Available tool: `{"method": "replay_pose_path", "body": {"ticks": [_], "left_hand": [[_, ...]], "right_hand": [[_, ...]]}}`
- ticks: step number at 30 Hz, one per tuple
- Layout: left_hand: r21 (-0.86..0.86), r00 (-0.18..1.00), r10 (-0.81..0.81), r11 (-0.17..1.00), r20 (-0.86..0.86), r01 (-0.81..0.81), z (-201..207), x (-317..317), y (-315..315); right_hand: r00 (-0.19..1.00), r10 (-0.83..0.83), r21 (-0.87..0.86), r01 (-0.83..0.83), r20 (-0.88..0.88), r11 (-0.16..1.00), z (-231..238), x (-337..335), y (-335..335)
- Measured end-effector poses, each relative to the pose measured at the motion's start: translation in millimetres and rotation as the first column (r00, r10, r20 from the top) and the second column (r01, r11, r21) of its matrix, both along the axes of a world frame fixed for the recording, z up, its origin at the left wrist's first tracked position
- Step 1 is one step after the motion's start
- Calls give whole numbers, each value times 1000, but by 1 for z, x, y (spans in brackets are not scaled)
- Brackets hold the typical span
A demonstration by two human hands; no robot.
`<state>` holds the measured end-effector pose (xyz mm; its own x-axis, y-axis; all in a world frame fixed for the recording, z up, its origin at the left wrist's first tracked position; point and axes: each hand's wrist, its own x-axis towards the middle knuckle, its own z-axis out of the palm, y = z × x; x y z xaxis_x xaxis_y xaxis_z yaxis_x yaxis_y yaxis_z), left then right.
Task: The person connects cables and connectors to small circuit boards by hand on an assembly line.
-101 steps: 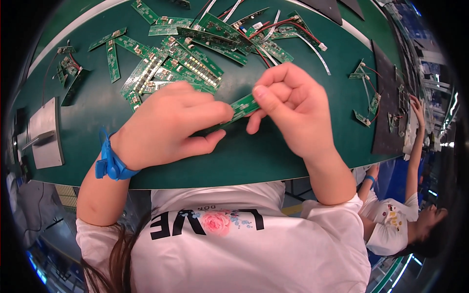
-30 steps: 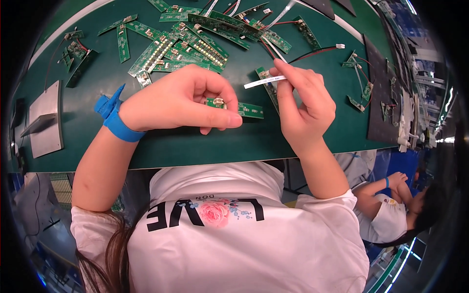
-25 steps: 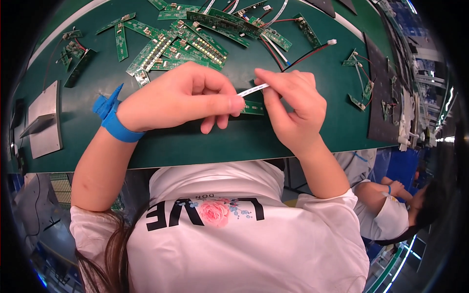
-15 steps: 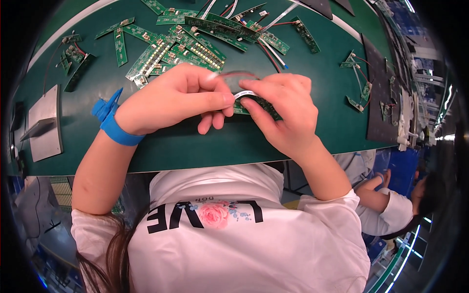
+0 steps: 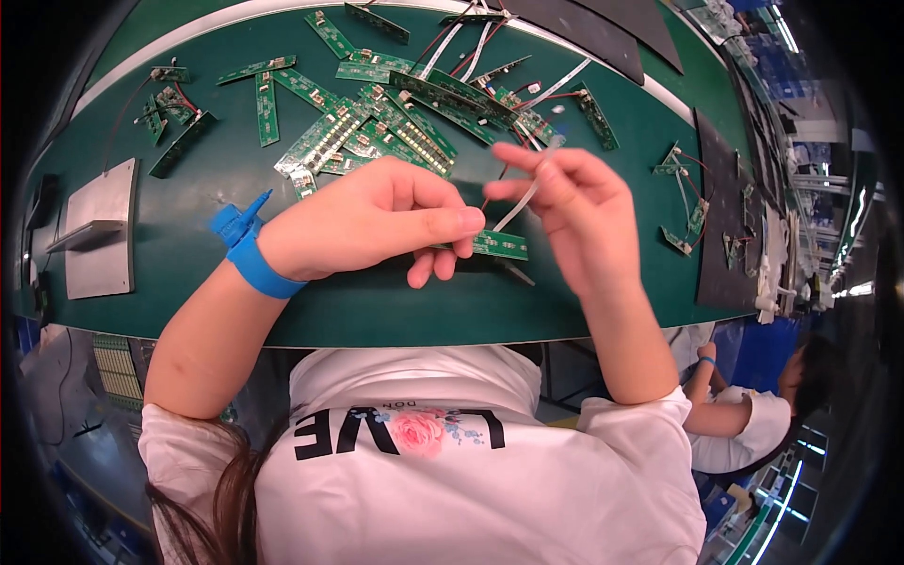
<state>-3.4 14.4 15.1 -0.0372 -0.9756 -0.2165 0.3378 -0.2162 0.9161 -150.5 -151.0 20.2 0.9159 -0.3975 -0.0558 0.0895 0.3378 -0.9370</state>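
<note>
My left hand [image 5: 386, 215], with a blue wrist strap [image 5: 259, 262] on its wrist, is closed on a narrow green circuit board [image 5: 504, 246]. The thumb lies on top, and the fingers hide the board's left part. From the board a white flat cable [image 5: 513, 215] slants up to my right hand [image 5: 589, 212]. Thumb and fingers of that hand are closed about the cable, its upper end blurred above them. Under the board a thin pale strip [image 5: 517, 273] sticks out. A reddish wire [image 5: 486, 201] shows beside the left thumb.
Beyond my hands lies a pile of green circuit boards [image 5: 410, 127] with wires and flat cables. Wired boards [image 5: 174, 127] stand at left, more [image 5: 686, 202] at right. A metal plate with an upright fin [image 5: 104, 231] is at far left. Another person [image 5: 744, 414] sits at right.
My right hand has moved up and right, away from the left, drawing the white cable out longer. The board now shows past my left thumb. The whole view has shifted slightly.
</note>
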Motion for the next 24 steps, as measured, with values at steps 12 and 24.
{"method": "replay_pose_path", "body": {"ticks": [12, 24], "left_hand": [[-37, 996, -17, 999, 84, 20, -2, 2, -2], [101, 960, 254, 959, 120, -266, -9, 1, -8]], "right_hand": [[891, 349, -287, -428, -289, 857, 16, 16, -16], [934, 155, -455, -296, -321, 840, 11, -2, -21]]}}
